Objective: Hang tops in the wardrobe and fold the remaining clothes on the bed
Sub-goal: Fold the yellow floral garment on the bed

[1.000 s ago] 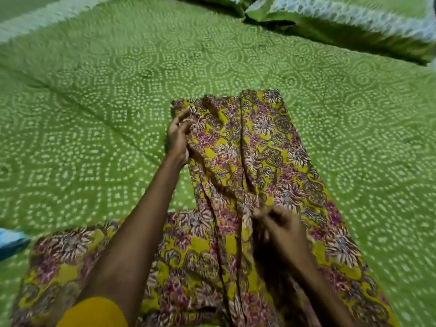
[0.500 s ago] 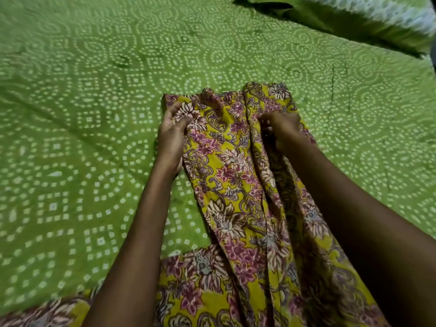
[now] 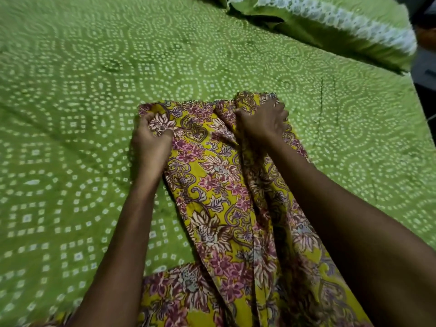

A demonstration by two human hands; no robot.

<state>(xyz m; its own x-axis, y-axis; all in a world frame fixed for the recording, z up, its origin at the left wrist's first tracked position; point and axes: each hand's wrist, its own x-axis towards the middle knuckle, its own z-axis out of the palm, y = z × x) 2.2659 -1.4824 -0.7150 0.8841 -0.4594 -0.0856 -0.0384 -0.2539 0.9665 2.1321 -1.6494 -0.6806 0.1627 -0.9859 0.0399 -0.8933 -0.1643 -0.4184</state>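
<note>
Fabric bunching is the main risk here. The yellow floral garment (image 3: pixel 212 185) lies lengthwise on the green bed (image 3: pixel 70 114), its far end gathered under both hands and its near end spreading toward the person. The left hand (image 3: pixel 151 142) pinches the far left corner, fingers curled round a fold of cloth. The right hand (image 3: pixel 262 119) grips the far end just beside it, to its right, knuckles up and fingers tucked into the print. Between the two hands the cloth sits ruffled rather than flat, and a long crease runs back from the right hand along the garment's middle. If the hands pull unevenly, the edges will likely end up skewed and the fold lopsided. Lifting without smoothing could trap those wrinkles inside. A green pillow (image 3: pixel 330 27) lies well beyond the right hand, clear of the work.
</note>
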